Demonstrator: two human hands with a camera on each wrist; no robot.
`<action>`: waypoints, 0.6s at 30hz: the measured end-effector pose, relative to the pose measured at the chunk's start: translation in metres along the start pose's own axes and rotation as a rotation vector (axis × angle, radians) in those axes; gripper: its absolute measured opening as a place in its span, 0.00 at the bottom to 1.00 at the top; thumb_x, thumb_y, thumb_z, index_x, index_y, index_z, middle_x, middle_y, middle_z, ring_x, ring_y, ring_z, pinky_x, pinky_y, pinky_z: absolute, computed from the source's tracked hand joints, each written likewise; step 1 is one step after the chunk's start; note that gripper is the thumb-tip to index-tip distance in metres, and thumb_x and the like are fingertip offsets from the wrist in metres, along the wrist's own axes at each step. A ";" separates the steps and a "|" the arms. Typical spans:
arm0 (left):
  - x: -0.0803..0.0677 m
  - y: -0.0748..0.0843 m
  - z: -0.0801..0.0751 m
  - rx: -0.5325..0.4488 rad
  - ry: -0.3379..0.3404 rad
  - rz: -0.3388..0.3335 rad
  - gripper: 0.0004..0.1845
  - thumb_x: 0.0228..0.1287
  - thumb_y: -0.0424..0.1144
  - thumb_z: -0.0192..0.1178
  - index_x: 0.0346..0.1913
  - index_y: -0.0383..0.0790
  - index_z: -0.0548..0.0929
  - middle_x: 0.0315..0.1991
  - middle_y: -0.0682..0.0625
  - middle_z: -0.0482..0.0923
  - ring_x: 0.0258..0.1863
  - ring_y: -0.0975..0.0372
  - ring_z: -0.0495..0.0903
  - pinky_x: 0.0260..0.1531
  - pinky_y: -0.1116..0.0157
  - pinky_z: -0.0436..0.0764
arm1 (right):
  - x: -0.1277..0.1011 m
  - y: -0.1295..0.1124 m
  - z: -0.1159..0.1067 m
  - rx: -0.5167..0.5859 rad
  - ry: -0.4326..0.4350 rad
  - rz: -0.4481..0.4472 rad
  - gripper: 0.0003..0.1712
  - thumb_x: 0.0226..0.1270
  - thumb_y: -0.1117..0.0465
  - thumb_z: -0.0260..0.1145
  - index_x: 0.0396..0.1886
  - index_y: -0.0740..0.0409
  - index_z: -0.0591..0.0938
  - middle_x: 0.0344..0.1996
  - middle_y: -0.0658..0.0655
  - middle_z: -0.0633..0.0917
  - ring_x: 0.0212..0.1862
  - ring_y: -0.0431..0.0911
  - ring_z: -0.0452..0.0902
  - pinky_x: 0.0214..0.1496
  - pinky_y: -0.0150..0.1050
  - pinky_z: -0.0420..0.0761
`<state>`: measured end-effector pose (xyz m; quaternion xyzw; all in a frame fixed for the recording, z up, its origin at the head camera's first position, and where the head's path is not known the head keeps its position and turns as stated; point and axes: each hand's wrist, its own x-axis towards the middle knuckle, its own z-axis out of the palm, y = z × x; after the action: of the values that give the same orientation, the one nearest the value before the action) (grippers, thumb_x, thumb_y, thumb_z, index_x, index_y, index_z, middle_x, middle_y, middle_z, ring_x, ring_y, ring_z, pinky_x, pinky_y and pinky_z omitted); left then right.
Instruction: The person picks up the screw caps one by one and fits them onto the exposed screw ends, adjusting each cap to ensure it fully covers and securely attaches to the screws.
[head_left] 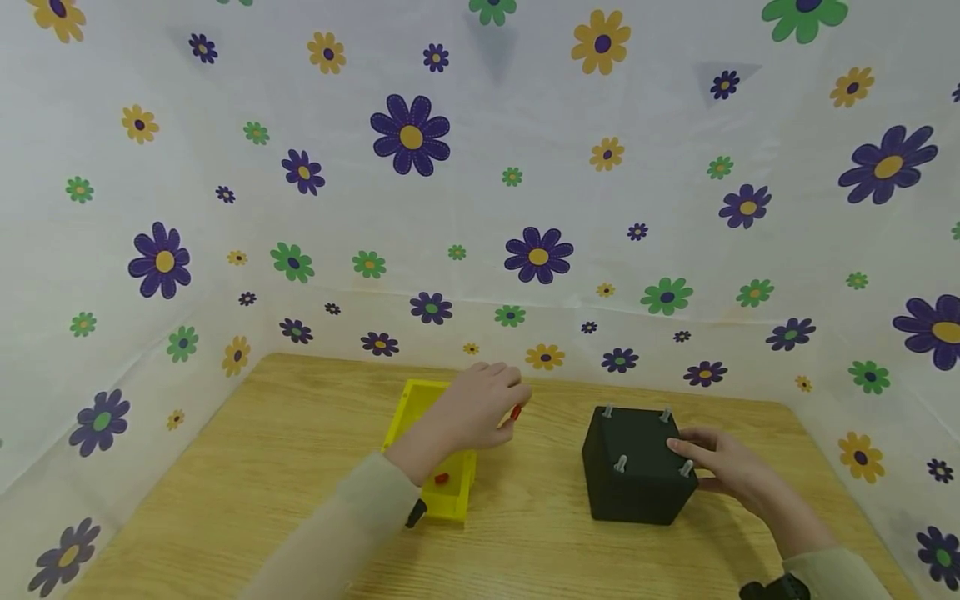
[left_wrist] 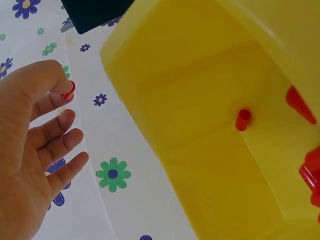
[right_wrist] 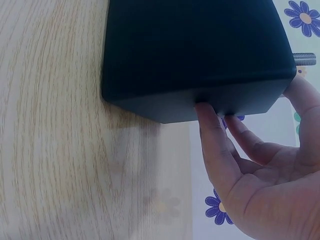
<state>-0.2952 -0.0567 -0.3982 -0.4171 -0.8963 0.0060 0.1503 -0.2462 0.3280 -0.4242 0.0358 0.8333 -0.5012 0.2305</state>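
My left hand (head_left: 480, 406) pinches a small red cap (left_wrist: 69, 90) between thumb and index finger, with the other fingers spread apart. It is raised over the right side of a yellow tray (head_left: 448, 508). Inside that tray lie more small red caps (left_wrist: 243, 120). To the right, a black box (head_left: 637, 475) sits on the table with bolts (head_left: 621, 463) standing up from the corners of its top. Around the box's right edge, my right hand (head_left: 731, 467) holds it, thumb on the top and fingertips against the side.
The wooden table (head_left: 540, 550) carries both the tray and the box. A white cloth (head_left: 465, 200) printed with flowers hangs behind the table and along both sides.
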 end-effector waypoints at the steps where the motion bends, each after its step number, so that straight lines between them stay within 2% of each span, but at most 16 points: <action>1: 0.002 0.001 0.001 0.007 -0.001 0.002 0.11 0.65 0.42 0.71 0.47 0.49 0.82 0.41 0.55 0.78 0.43 0.61 0.75 0.47 0.65 0.78 | 0.000 0.000 0.000 -0.001 0.002 0.003 0.49 0.86 0.44 0.53 0.82 0.78 0.48 0.80 0.83 0.51 0.79 0.79 0.49 0.74 0.65 0.75; 11: 0.015 0.009 0.000 -0.009 0.020 0.012 0.11 0.65 0.43 0.71 0.47 0.50 0.82 0.40 0.55 0.77 0.43 0.61 0.75 0.47 0.65 0.77 | 0.002 0.001 0.000 0.009 0.005 0.009 0.49 0.86 0.44 0.53 0.82 0.78 0.47 0.79 0.83 0.51 0.79 0.78 0.51 0.73 0.64 0.75; 18: 0.022 0.017 -0.001 0.023 0.027 0.032 0.12 0.66 0.44 0.71 0.49 0.51 0.83 0.42 0.55 0.80 0.43 0.61 0.76 0.50 0.66 0.79 | 0.001 0.001 0.001 -0.004 0.009 0.004 0.49 0.86 0.44 0.53 0.82 0.78 0.48 0.79 0.83 0.52 0.79 0.78 0.52 0.72 0.63 0.77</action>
<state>-0.2958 -0.0288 -0.3937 -0.4299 -0.8872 0.0131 0.1671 -0.2465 0.3280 -0.4260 0.0393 0.8353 -0.4988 0.2278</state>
